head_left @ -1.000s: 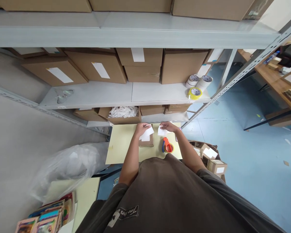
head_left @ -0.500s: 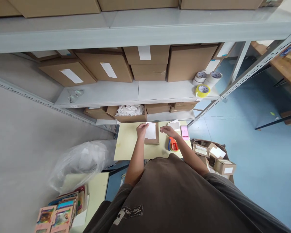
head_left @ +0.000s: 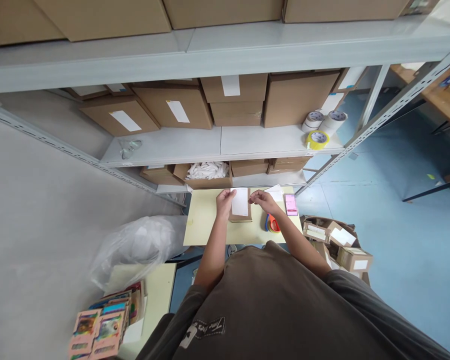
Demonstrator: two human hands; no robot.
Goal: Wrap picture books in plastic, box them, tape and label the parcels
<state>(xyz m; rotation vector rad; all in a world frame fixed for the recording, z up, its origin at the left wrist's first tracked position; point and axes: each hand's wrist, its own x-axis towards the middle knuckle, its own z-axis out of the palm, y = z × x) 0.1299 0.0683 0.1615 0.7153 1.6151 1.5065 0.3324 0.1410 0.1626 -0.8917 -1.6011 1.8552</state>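
My left hand (head_left: pixel 225 202) pinches the left edge of a white paper label (head_left: pixel 240 204) between thumb and fingers. The label is over a small brown cardboard box (head_left: pixel 241 219) on the pale yellow table (head_left: pixel 202 220). To the right of the label is my right hand (head_left: pixel 265 201), its fingertips drawn together close to the box's right edge. Whatever those fingertips hold, if anything, is too small to make out. Below the right wrist sits an orange and blue tape dispenser (head_left: pixel 273 223). Other white sheets (head_left: pixel 275 192) lie behind that hand.
A phone with a pink screen (head_left: pixel 291 205) lies at the table's right end. Shelving (head_left: pixel 172 145) with cartons stands in front, with tape rolls (head_left: pixel 317 140) on it. At right is a large carton of packed boxes (head_left: pixel 354 260); at left, a plastic bag (head_left: pixel 142 240).
My view has shifted slightly, so the scene sits further right. My right hand's fingers have come closer to the label's right side and drawn together. The left hand keeps its hold on the label.
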